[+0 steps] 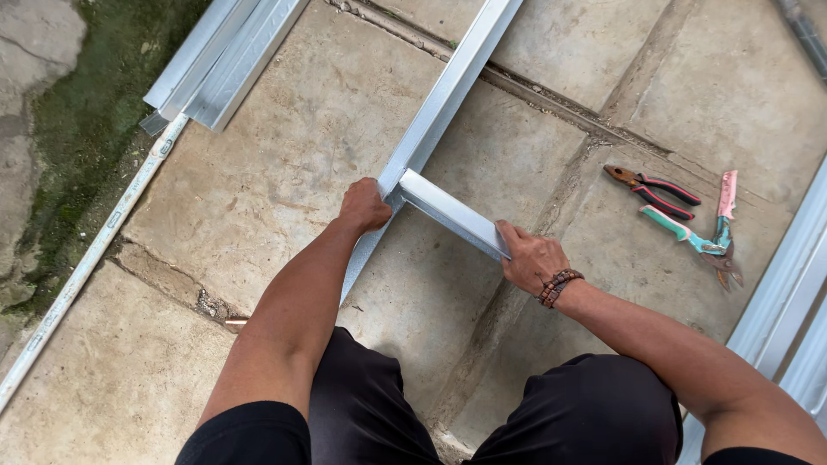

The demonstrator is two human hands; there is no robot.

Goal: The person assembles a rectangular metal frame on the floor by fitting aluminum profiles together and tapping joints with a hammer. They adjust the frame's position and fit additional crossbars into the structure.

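At far left a thin white pipe (86, 258) lies along the concrete floor (258, 172), with a stack of metal channels (220, 56) above it. The left hand (363, 207) is clenched over the long steel channel (448, 86), which runs away up and to the right. Its grip sits at the joint where the short steel section (448, 211) butts in. That piece's long axis slants down-right to the right hand (530, 258), which grasps its free end. Pliers (652, 190) and tin snips (702, 241) lie well apart to the right.
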